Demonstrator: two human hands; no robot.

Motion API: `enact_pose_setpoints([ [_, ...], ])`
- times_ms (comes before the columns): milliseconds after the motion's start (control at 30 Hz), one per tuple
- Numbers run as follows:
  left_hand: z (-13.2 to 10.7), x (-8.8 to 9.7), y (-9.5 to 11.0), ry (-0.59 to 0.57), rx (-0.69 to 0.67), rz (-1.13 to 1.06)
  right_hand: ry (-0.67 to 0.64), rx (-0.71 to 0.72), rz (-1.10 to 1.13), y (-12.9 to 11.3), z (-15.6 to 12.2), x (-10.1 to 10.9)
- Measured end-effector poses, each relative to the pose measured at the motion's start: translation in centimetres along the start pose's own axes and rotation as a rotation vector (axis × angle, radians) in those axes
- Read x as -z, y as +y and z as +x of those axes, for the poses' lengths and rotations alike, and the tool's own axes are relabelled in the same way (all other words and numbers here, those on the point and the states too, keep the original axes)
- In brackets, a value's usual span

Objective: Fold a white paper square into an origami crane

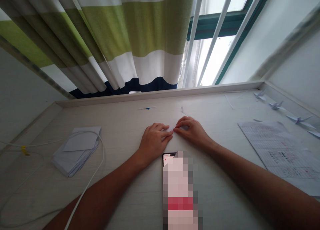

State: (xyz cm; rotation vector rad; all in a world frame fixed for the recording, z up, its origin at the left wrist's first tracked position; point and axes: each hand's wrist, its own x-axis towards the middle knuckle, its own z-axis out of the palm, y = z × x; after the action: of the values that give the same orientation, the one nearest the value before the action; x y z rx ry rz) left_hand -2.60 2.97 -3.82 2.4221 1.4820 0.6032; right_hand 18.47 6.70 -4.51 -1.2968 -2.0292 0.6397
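Note:
Both hands meet over the middle of the white desk around a small piece of white paper (171, 128). My left hand (155, 137) lies low over the desk, its fingers pressed on the paper's left side. My right hand (190, 128) pinches the paper's right edge between thumb and fingertips. Fingers cover most of the paper, so its folds cannot be made out. Just below the hands a phone (165, 160) lies on the desk, most of it blurred out by pixel blocks.
A stack of white paper (77, 150) lies at left, crossed by a white cable (102, 153). Several folded paper cranes (276, 105) line the right side near a written sheet (280, 150). A thin blue-and-white item (148, 108) and paper strips (229, 102) lie toward the raised back edge (160, 93).

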Motion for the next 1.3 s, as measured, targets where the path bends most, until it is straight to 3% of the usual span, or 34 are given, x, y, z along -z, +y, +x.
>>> enact_pose_setpoints([
  [200, -0.08, 0.21, 0.19, -0.006, 0.004, 0.014, 0.047, -0.134, 0.103, -0.41, 0.02, 0.46],
  [767, -0.07, 0.17, 0.15, -0.015, -0.007, 0.041, 0.008, -0.057, -0.017, 0.01, 0.08, 0.26],
  [967, -0.07, 0.11, 0.14, -0.013, -0.012, 0.045, 0.07, -0.175, 0.119, 0.0, 0.22, 0.36],
  [1300, 0.05, 0.18, 0.08, -0.017, 0.007, 0.004, -0.013, -0.028, -0.106, -0.12, -0.02, -0.02],
])
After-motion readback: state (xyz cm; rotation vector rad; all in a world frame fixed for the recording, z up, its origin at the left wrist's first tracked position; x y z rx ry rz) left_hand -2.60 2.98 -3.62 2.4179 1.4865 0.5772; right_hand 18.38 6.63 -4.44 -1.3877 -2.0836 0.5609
